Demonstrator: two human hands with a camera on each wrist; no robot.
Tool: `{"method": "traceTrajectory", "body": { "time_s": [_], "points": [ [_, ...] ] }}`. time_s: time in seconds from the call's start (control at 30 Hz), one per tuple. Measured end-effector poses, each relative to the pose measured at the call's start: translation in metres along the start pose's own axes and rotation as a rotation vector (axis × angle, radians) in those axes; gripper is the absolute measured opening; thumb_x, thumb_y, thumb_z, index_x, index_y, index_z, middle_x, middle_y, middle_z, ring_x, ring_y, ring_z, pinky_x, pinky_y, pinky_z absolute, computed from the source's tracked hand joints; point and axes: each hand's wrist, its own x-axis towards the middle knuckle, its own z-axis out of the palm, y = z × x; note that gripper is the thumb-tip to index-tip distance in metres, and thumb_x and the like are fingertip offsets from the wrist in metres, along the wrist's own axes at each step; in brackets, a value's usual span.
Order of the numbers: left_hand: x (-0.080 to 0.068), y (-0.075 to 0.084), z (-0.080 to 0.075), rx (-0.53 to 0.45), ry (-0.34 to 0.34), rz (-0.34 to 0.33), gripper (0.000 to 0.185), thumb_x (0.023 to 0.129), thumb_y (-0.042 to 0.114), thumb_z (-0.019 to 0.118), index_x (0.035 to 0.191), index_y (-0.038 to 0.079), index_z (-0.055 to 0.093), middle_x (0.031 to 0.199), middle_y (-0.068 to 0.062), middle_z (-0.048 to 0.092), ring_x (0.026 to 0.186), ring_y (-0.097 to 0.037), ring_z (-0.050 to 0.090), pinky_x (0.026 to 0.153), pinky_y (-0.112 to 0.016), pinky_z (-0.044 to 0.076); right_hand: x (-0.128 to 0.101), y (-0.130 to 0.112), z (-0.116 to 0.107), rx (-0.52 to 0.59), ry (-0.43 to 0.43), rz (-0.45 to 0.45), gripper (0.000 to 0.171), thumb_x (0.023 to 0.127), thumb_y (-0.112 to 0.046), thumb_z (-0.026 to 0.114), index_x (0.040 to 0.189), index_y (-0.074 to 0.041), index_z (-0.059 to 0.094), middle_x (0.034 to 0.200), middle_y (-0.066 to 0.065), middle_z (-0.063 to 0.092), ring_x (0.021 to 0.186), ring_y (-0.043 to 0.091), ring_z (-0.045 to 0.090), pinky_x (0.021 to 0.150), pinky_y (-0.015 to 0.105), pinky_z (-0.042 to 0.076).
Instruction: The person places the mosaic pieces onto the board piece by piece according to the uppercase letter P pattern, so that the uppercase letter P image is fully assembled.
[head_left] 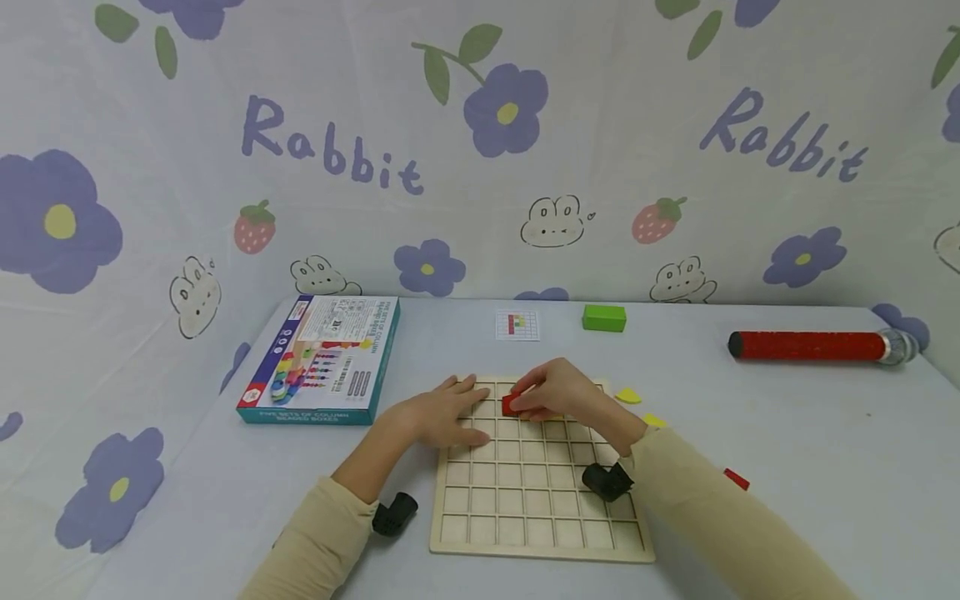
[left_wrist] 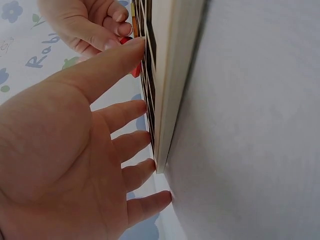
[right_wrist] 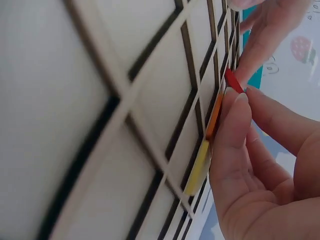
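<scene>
Grid board (head_left: 536, 508), wooden, square cells, flat on the worktop (head_left: 787, 433). Left hand (head_left: 442, 417): fingers spread, resting flat on the board's far left corner. Right hand (head_left: 558, 392): grip pinching a red tile (head_left: 511, 405) at a far-row cell; orange tile (right_wrist: 215, 116) and yellow tile (right_wrist: 197, 167) seated beside it. Boxed bead set (head_left: 322, 360) to the left; pattern card (head_left: 517, 325), green block (head_left: 604, 317), red tube (head_left: 810, 345) beyond.
</scene>
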Motion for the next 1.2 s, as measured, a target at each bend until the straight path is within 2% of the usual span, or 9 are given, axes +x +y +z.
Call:
{"method": "traceTrajectory", "body": {
  "time_s": [0.33, 0.53, 0.73, 0.87, 1.2],
  "points": [
    [0.001, 0.003, -0.002, 0.018, -0.004, 0.017, 0.072, 0.092, 0.046, 0.059, 0.151, 0.017, 0.029, 0.158, -0.007, 0.013, 0.144, -0.030, 0.007, 0.111, -0.051, 0.020, -0.007, -0.006, 0.001, -0.023, 0.014, -0.034, 0.020, 0.088, -0.007, 0.069, 0.104, 0.004, 0.069, 0.089, 0.010, 0.069, 0.068, 0.016, 0.065, 0.066, 0.028, 0.055],
    [0.000, 0.004, -0.003, 0.015, -0.008, 0.027, 0.072, 0.093, 0.045, 0.058, 0.151, 0.016, 0.028, 0.158, -0.008, 0.013, 0.144, -0.031, 0.007, 0.111, -0.050, 0.019, -0.007, 0.000, -0.008, -0.029, -0.047, -0.079, 0.029, 0.093, -0.016, 0.063, 0.114, 0.003, 0.065, 0.089, 0.009, 0.069, 0.077, 0.018, 0.066, 0.071, 0.030, 0.055],
    [0.000, 0.001, -0.001, 0.011, -0.007, 0.019, 0.072, 0.092, 0.045, 0.059, 0.151, 0.016, 0.029, 0.158, -0.008, 0.014, 0.143, -0.031, 0.007, 0.111, -0.050, 0.020, -0.013, 0.009, -0.028, 0.050, -0.169, -0.145, 0.042, 0.097, -0.023, 0.057, 0.129, 0.004, 0.055, 0.109, 0.015, 0.066, 0.097, 0.024, 0.063, 0.087, 0.034, 0.051],
    [0.000, 0.001, 0.001, 0.005, -0.003, 0.028, 0.072, 0.092, 0.044, 0.059, 0.151, 0.015, 0.029, 0.158, -0.009, 0.014, 0.143, -0.031, 0.007, 0.111, -0.050, 0.019, -0.022, 0.018, -0.047, 0.120, -0.197, -0.135, 0.047, 0.098, -0.023, 0.056, 0.133, 0.007, 0.049, 0.121, 0.022, 0.060, 0.107, 0.027, 0.060, 0.092, 0.036, 0.048],
    [-0.001, 0.000, -0.001, 0.005, -0.010, 0.026, 0.072, 0.093, 0.044, 0.058, 0.152, 0.015, 0.028, 0.158, -0.009, 0.012, 0.144, -0.031, 0.006, 0.111, -0.051, 0.019, -0.053, 0.060, -0.097, 0.172, -0.109, -0.060, 0.060, 0.097, -0.029, 0.057, 0.141, 0.008, 0.038, 0.136, 0.024, 0.048, 0.117, 0.027, 0.055, 0.093, 0.031, 0.046]
  ]
}}
